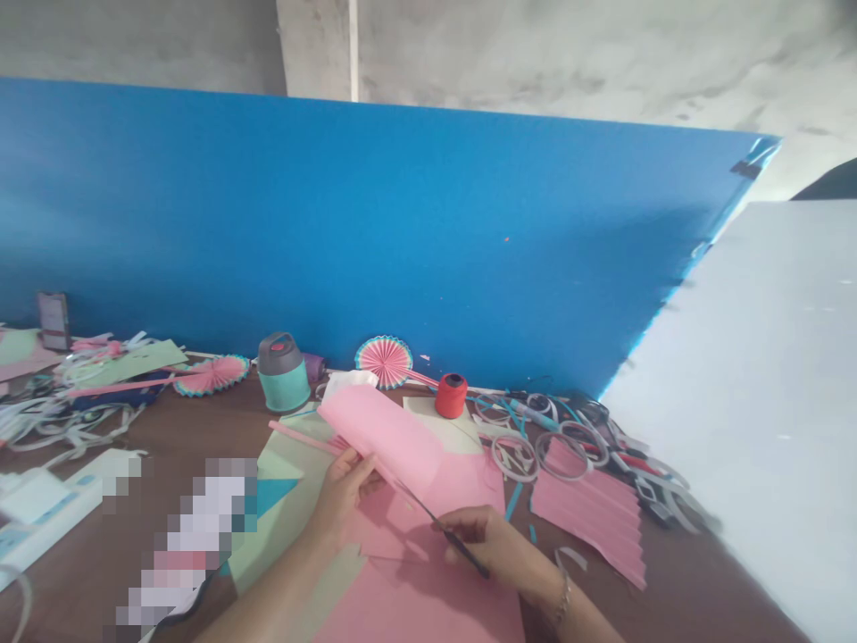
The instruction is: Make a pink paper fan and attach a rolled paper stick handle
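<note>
My left hand (348, 487) is closed on the lower left edge of a pink paper sheet (388, 433), which curls upward. My right hand (478, 540) grips dark scissors (465, 549), whose blades point up and left along the sheet's lower edge. Beneath both hands lie more pink sheets (428, 598) and pale green paper (281, 527). A thin pink strip (301, 435) reaches left from near my left hand. Behind the held sheet stand a round pleated paper fan (384, 361) and a red thread spool (452, 396).
A teal and grey flask (284, 373) stands at the back. Tape rolls (514, 457) and pleated pink paper (589, 509) lie at the right. At the left are a second fan (212, 375), paper strips (73, 429) and a white power strip (73, 505). A blue panel (335, 223) rises behind.
</note>
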A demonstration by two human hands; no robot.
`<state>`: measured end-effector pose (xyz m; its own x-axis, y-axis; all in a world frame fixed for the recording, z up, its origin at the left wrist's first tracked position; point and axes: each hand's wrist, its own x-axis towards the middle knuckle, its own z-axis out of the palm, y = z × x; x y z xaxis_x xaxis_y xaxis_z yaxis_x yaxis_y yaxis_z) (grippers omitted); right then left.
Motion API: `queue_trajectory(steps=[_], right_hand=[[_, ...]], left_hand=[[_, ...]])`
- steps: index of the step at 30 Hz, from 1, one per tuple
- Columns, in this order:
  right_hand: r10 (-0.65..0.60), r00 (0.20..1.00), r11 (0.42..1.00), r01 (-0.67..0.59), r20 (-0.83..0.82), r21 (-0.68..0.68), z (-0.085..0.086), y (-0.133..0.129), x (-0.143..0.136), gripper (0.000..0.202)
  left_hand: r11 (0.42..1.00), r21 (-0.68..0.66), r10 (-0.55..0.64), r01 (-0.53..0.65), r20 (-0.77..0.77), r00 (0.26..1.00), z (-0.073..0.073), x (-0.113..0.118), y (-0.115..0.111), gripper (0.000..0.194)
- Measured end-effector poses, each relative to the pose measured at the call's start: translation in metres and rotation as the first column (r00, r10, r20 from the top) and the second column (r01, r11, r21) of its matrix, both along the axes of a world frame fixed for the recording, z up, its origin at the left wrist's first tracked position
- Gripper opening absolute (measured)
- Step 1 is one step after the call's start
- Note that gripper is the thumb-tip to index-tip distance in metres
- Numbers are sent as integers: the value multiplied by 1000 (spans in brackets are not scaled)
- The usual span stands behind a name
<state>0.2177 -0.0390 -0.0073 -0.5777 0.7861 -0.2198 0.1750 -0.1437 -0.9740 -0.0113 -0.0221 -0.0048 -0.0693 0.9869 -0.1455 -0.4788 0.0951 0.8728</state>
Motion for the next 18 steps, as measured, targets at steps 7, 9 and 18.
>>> queue_trajectory(steps=[7, 9, 18], right_hand=[[-19, 998, 1000, 18, 55, 6, 3, 0, -1, 31], [-35, 997, 999, 35, 73, 8, 2, 0, -1, 33], [-26, 996, 999, 22, 87, 49, 2, 0, 0, 36]], left_hand=[[1000, -2, -5, 5, 6, 1000, 1, 0, 0, 33], [1000, -6, 0, 0, 15, 1000, 2, 1, -1, 33], [1000, 0, -2, 2, 23, 1000, 0, 1, 0, 34]])
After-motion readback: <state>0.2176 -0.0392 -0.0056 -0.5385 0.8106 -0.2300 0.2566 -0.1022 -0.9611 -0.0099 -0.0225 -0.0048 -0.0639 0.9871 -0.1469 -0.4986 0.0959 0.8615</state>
